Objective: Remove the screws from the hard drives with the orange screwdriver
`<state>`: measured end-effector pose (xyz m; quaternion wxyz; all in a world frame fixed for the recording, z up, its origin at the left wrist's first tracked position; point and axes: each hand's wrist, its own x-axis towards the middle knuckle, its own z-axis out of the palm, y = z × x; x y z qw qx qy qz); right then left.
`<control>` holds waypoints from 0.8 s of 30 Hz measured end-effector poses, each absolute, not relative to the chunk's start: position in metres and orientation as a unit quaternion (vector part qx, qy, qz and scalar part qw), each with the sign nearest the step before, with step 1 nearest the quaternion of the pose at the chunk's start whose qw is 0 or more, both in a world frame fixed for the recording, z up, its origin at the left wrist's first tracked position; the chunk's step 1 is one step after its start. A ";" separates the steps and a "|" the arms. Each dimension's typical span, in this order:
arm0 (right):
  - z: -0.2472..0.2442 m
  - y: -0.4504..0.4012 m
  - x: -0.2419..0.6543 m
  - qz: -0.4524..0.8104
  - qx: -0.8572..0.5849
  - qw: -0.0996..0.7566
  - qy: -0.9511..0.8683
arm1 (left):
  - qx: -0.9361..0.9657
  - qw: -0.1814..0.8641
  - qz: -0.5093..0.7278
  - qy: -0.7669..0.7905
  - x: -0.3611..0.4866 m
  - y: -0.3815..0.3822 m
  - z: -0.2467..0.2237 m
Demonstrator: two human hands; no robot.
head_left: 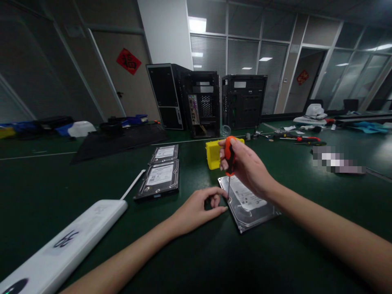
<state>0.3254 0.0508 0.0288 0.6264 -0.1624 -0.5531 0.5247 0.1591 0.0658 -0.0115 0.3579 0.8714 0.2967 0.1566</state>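
From where I stand, the right hand (pixel 249 163) is clamped on a slim screwdriver (pixel 230 168) with a moulded orange-and-black handle, the fingers closed round the grip and the thin metal shaft pointing down. The shaft's tip meets the left edge of a flat, rectangular metal hard drive (pixel 257 216), which has a smooth silvery-grey cover with raised contours and a large white printed paper label (pixel 246 194). The left hand (pixel 202 208) is partly open: index finger and thumb stand apart, the other fingers curl inward, and the index fingertip is at the drive's edge beside the screwdriver tip; whether the thumb touches the drive cannot be told. The drive lies flat on the smooth dark-green tabletop (pixel 190 261), in front of the person. Just behind it stands a shallow, bright-yellow plastic container (pixel 212 156), partly hidden by the right hand. To the left, two black, white-labelled hard drives (pixel 163 175) lie one behind the other. Nearer the person is a long, glossy white casing (pixel 73 245) marked "39", a thin white strip extending from its far end. Across the table stand three black computer cases (pixel 161 87), with a small transparent round container (pixel 225 130) in front. Red-handled tools (pixel 308 139) lie to the right. Beyond are a white column (pixel 167 34) and glazed partitions with horizontal blinds (pixel 210 51).
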 end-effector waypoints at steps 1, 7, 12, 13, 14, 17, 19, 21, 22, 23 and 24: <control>0.029 0.051 0.325 0.528 -0.158 0.625 -0.553 | 0.871 0.358 0.157 0.297 0.159 0.066 -0.012; 0.028 0.048 0.322 0.518 -0.170 0.632 -0.551 | 0.866 0.370 0.158 0.296 0.159 0.067 -0.012; 0.029 0.048 0.322 0.514 -0.170 0.598 -0.591 | 0.864 0.373 0.158 0.300 0.160 0.068 -0.012; 0.029 0.048 0.322 0.514 -0.167 0.592 -0.597 | 0.864 0.372 0.158 0.300 0.160 0.068 -0.011; 0.028 0.049 0.322 0.515 -0.162 0.588 -0.602 | 0.865 0.371 0.157 0.300 0.160 0.067 -0.011; 0.027 0.050 0.322 0.510 -0.154 0.591 -0.606 | 0.867 0.366 0.156 0.301 0.160 0.067 -0.010; 0.026 0.051 0.323 0.499 -0.150 0.601 -0.607 | 0.868 0.364 0.157 0.298 0.160 0.067 -0.010; 0.025 0.052 0.323 0.488 -0.146 0.607 -0.610 | 0.869 0.365 0.156 0.296 0.160 0.067 -0.010; 0.025 0.052 0.323 0.485 -0.144 0.607 -0.613 | 0.869 0.367 0.156 0.294 0.160 0.067 -0.010; 0.025 0.052 0.324 0.485 -0.141 0.605 -0.616 | 0.869 0.368 0.156 0.293 0.160 0.067 -0.011; 0.026 0.052 0.324 0.486 -0.140 0.601 -0.619 | 0.869 0.368 0.157 0.292 0.160 0.067 -0.011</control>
